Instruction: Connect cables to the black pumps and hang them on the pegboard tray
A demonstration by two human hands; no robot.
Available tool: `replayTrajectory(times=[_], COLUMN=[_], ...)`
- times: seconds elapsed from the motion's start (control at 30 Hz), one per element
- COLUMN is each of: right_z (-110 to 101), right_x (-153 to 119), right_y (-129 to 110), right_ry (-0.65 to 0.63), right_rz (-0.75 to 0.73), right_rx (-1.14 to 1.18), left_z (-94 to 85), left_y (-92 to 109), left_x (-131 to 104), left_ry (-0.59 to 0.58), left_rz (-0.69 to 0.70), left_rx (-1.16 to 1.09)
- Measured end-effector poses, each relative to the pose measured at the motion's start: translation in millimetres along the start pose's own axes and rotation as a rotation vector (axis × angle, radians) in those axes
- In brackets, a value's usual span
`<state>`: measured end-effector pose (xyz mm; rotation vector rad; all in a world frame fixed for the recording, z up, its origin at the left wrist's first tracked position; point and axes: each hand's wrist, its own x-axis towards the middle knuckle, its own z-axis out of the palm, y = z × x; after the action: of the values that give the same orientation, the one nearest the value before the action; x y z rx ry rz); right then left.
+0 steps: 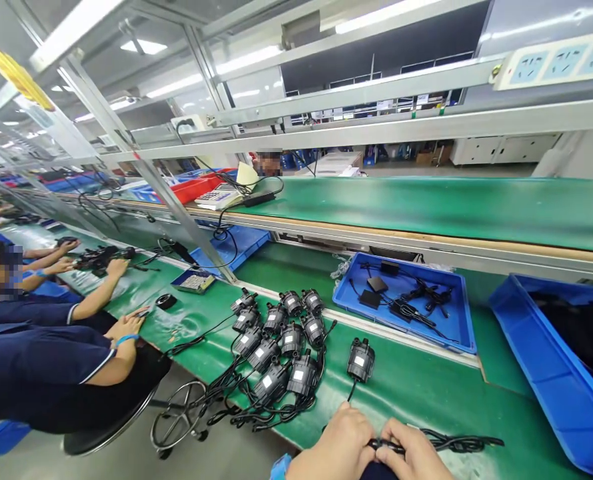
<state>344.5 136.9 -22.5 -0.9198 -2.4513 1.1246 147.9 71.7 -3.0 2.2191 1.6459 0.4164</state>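
Observation:
At the bottom of the head view, my left hand (pixel 344 437) and my right hand (pixel 410 452) are close together. Fingers of both are closed on a black cable (pixel 389 445), whose gripped part is mostly hidden. One strand runs up from my left hand to a black pump-like unit (pixel 361 360) with a white label, lying on the green bench. To the right of my right hand lies a bundle of black cable (pixel 459 441). Left of my hands, several similar black units (pixel 291 339) stand grouped, with their cables coiled towards the bench edge.
A shallow blue tray (pixel 469 320) holds black adapters and cables. A deep blue bin (pixel 541 380) with dark contents stands at the right. Co-workers (pixel 41 360) sit along the bench on the left, near a stool (pixel 111 427). A raised green shelf (pixel 426 207) spans the back.

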Motion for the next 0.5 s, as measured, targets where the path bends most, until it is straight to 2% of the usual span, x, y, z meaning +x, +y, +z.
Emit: replayTrajectory(times=[0.1,0.23,0.4,0.5], right_z=[1,-7,-18,-23], right_x=[4,5,6,6], right_y=[-5,-27,-48,-53], right_ry=[-0.065,0.001,-0.083,-0.029], right_rz=[0.089,0.182,0.283,0.295], right_rx=[-0.020,0.065,-0.024,0.015], left_z=[17.2,29.3,23.0,16.6], left_y=[-13,-29,-46,-51], left_x=[1,0,2,5], left_ry=[0.040,0.182,0.243,0.243], left_rz=[0.051,0.148,0.407,0.469], left_rx=[0.024,0.092,0.181,0.173])
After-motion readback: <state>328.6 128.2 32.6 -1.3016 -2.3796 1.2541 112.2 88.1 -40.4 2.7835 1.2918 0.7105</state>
